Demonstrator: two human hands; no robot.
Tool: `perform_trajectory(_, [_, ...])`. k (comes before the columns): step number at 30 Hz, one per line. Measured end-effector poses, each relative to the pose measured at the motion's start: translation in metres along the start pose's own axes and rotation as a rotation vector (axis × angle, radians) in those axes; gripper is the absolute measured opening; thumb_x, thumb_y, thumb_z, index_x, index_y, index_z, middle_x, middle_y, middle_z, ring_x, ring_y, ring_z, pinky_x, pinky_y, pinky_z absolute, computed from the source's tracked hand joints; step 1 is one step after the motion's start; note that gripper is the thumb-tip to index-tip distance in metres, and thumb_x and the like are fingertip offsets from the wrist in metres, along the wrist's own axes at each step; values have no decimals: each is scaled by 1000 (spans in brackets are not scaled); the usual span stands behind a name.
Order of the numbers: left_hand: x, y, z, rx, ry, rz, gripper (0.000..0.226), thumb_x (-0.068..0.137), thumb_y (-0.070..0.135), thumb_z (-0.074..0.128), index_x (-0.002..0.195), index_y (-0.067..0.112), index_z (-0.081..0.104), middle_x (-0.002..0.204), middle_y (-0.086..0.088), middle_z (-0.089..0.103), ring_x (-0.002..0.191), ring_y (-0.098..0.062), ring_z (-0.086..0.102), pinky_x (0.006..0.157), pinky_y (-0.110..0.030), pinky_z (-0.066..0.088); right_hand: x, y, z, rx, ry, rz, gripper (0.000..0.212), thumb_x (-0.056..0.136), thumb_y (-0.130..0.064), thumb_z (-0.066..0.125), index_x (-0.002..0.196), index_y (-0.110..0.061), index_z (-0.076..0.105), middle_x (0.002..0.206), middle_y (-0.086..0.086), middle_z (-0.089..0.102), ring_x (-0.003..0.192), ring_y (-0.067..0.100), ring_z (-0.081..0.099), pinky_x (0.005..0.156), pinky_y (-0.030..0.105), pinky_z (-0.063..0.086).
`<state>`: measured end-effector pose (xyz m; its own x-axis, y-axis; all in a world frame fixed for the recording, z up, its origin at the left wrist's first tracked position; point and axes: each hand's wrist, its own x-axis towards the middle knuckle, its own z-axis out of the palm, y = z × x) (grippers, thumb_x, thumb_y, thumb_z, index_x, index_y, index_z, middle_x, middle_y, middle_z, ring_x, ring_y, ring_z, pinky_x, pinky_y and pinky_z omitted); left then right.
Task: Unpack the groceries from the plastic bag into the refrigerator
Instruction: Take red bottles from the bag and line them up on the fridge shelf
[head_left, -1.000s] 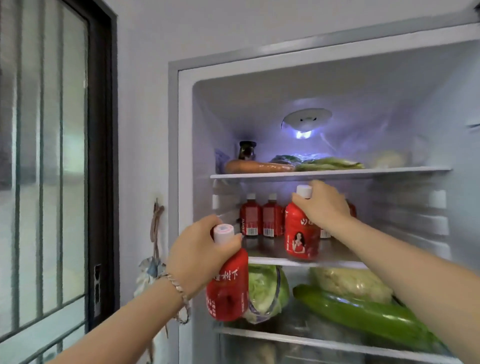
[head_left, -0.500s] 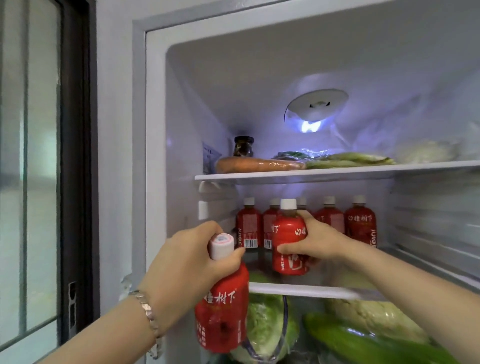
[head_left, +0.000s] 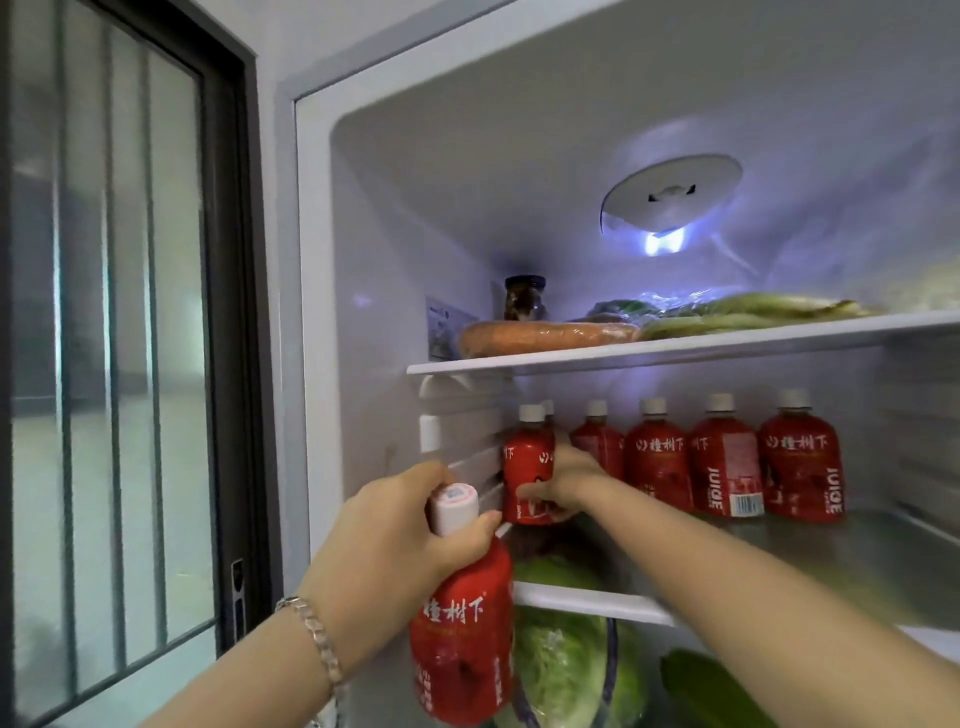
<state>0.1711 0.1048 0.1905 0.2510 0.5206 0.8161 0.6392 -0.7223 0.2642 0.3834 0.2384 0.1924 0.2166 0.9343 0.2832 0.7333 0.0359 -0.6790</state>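
The refrigerator stands open in front of me. My left hand grips a red juice bottle by its neck under the white cap, outside the front edge of the middle shelf. My right hand reaches deep onto that shelf and holds a second red juice bottle upright at the left end of a row of several red juice bottles. No plastic bag is in view.
The top shelf carries a wrapped carrot, leafy greens and a dark jar. Below the middle shelf lie a cabbage and a cucumber. A dark-framed glass door stands at left.
My right hand has carried its bottle from the shelf front leftward and deeper, to the row's left end. The left hand keeps its bottle. The view has moved closer.
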Motion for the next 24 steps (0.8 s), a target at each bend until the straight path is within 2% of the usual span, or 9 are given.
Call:
perform_trajectory(3, [-2,0,2,-15,5,-18,30,71,50,69,76,21,60,67,7,65,67,-6,61,59,-19,46,-22,-4,-7,-116,-90,-19,97,74,-26,78,146,-11,15,136,13,47,121,28,51,90,35,49])
perform_trajectory(7, [7,4,4,-130,90,-63,33,67,49,70,67,18,61,69,12,65,66,-3,60,57,-19,45,-91,-19,-45,203,-383,-236,71,72,-11,78,131,-20,41,122,-5,55,117,14,54,104,35,44])
perform_trajectory(9, [17,14,5,-184,153,-76,30,64,47,68,64,18,61,64,11,65,60,-1,59,54,-16,44,-132,-31,-59,332,-588,-374,84,67,-4,79,136,-27,37,121,-11,55,118,8,54,104,31,44])
perform_trajectory(11, [29,31,7,-252,224,-58,28,66,44,68,66,17,61,59,4,63,57,-3,58,53,-15,44,-158,-39,-58,252,-441,-501,87,61,-15,86,131,-36,38,120,-14,59,111,4,59,98,29,49])
perform_trajectory(13, [39,46,12,-298,237,-13,26,72,42,67,74,17,60,65,5,63,60,-2,59,56,-14,45,-162,-38,-51,162,-52,-551,78,54,-28,88,118,-39,44,109,-14,64,99,1,63,90,31,53])
perform_trajectory(15, [48,50,25,-300,81,40,25,82,42,58,92,19,57,80,5,64,74,-2,61,68,-19,50,-155,-28,-53,123,169,-506,70,52,-32,87,109,-39,46,102,-14,66,94,2,64,86,27,52])
perform_trajectory(19, [45,22,64,-177,-246,-39,32,94,35,45,121,18,48,121,-3,56,109,-18,55,97,-34,44,-129,12,-72,52,330,-272,74,52,-32,89,113,-29,47,104,-7,62,93,11,60,82,23,46])
perform_trajectory(22, [18,2,89,34,-396,-75,29,92,35,46,115,25,59,129,11,54,117,-12,53,93,-25,42,-105,31,-76,103,355,-133,76,57,-32,88,120,-22,46,105,-2,59,91,13,57,83,25,46])
perform_trajectory(24, [4,-4,95,127,-385,-79,28,92,40,41,106,31,64,115,16,62,106,-9,58,83,-25,43,-84,36,-74,76,282,-91,78,58,-35,87,122,-22,46,109,-1,61,93,13,57,85,26,47])
